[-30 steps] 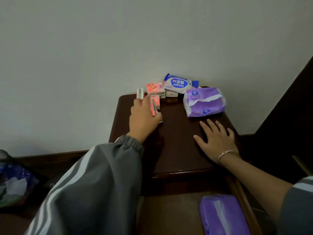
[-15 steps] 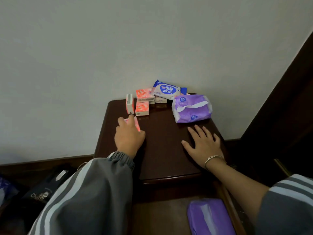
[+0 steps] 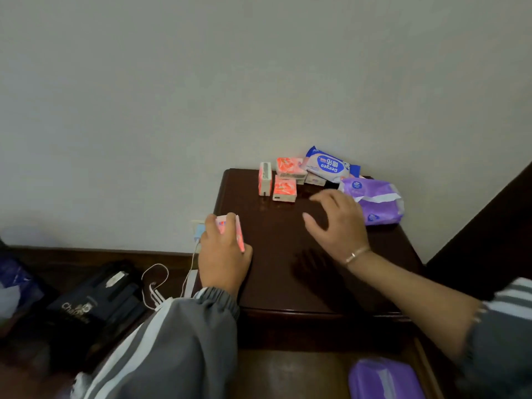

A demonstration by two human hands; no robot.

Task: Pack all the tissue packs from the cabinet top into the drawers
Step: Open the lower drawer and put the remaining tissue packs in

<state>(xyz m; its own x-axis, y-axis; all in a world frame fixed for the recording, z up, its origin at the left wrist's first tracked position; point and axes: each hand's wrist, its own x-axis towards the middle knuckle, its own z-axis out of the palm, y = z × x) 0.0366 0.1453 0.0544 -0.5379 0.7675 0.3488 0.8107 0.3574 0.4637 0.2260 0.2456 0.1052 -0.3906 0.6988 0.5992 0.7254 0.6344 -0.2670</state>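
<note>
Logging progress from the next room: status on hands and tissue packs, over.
Left hand gripping a small pink pack. Right hand open above the cabinet top, beside the purple pack. Nothing in the way.

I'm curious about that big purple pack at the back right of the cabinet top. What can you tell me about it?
The purple tissue pack is a soft, puffy plastic-wrapped bundle, purple with a white band across its top and small round blue-and-white logos. It lies flat on the dark wooden cabinet top, near the wall at the back right corner, slightly angled. The right hand hovers spread just in front of its left end; whether the fingers touch it is unclear.
</note>
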